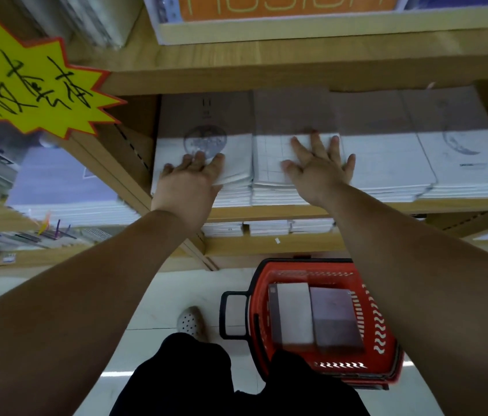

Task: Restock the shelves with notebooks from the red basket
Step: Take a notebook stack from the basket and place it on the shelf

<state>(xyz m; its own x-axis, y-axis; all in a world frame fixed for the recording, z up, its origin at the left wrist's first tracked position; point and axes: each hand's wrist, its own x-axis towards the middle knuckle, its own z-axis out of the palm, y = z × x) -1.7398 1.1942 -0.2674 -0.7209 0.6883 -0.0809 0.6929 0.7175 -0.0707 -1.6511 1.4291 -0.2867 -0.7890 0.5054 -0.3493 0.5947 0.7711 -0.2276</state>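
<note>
Several stacks of white notebooks lie side by side on the middle wooden shelf [266, 210]. My left hand [191, 178] rests on the leftmost stack [230, 145], whose top cover bears a round emblem; its fingertips lie flat on the cover. My right hand [317, 166] presses with spread, straight fingers on the grid-patterned notebook [269, 157] atop the second stack. On the floor below stands the red basket [377, 322], with notebook stacks [314, 313] inside it.
More white notebook stacks [416, 157] fill the shelf to the right. A yellow starburst price sign [26, 88] hangs at upper left. Shorter stacks [266, 228] sit on the shelf beneath. My shoe [190, 321] and dark trousers [206, 379] are beside the basket's black handle [227, 313].
</note>
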